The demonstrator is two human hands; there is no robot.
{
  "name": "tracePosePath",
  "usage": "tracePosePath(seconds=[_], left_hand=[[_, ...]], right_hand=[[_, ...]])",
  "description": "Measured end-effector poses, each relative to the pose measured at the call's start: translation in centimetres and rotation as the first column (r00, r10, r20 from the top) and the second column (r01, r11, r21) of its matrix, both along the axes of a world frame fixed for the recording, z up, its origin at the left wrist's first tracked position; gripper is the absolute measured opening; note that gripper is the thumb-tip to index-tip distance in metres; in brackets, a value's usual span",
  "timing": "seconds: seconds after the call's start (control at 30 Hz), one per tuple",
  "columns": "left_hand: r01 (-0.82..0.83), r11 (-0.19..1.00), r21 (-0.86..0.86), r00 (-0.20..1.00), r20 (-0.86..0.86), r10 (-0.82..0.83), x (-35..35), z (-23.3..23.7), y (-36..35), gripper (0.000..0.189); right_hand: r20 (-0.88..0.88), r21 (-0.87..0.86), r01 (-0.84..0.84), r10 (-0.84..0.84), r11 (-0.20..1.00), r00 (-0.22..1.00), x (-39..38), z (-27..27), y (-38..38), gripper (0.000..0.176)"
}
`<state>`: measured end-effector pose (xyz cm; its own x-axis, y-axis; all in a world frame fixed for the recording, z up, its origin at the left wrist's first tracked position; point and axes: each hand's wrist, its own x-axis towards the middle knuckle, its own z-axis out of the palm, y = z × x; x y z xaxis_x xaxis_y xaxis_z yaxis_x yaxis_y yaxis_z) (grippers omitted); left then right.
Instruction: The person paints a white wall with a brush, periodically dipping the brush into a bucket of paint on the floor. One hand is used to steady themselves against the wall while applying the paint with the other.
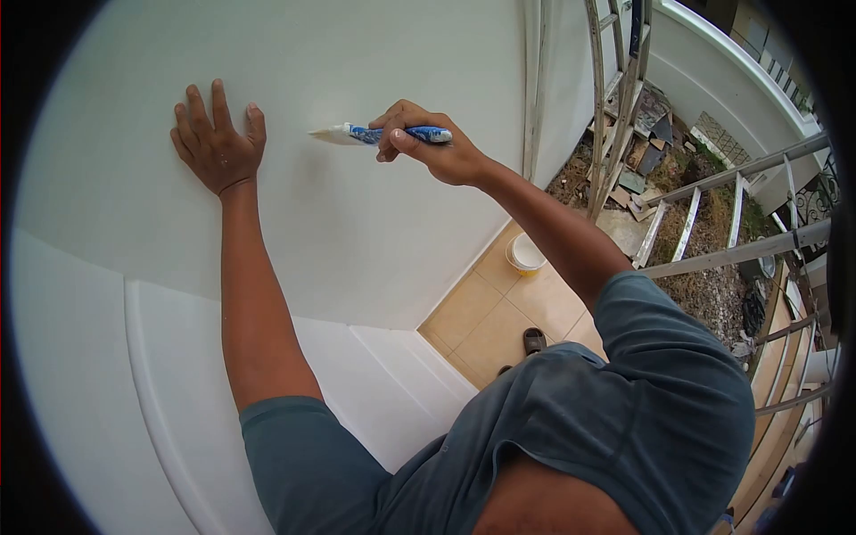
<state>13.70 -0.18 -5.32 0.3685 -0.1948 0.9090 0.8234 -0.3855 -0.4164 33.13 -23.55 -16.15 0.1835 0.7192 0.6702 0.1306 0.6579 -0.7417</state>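
Note:
My left hand point(218, 140) lies against the pale wall point(357, 232) with its fingers spread and nothing in it. To its right, my right hand point(419, 138) grips a paintbrush point(366, 134) by its blue, paint-spattered handle. The pale bristles point left, towards my left hand, close to the wall surface. Whether the bristle tip touches the wall cannot be made out. Small white specks show on the back of my left hand.
A white bucket point(526, 253) stands on the tiled floor point(499, 308) below, near my sandal point(534, 341). Metal ladders point(695, 218) rise at the right, beside rubble point(644, 160) on the ground. White moulding point(147, 357) runs along the lower left wall.

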Motion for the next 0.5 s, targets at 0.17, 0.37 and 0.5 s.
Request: tracePosePath(seconds=[0.17,0.37,0.5], left_hand=[[-0.114,0.96,0.256,0.983,-0.114,0.147,-0.7,1.5,3.9,0.05],[-0.074,0.968,0.24,0.985,-0.136,0.109,-2.1,-0.5,9.3,0.058],[-0.006,0.99,0.141,0.971,-0.236,0.039,-2.8,-0.6,8.3,0.06]], right_hand=[[-0.444,-0.456,-0.037,-0.191,0.889,0.875,-1.3,-14.2,-7.4,0.037],[-0.345,-0.851,0.156,-0.757,0.502,0.554,5.8,-32.9,-17.5,0.026],[-0.366,-0.914,0.098,-0.904,0.394,0.222,15.4,-41.8,-20.4,0.026]])
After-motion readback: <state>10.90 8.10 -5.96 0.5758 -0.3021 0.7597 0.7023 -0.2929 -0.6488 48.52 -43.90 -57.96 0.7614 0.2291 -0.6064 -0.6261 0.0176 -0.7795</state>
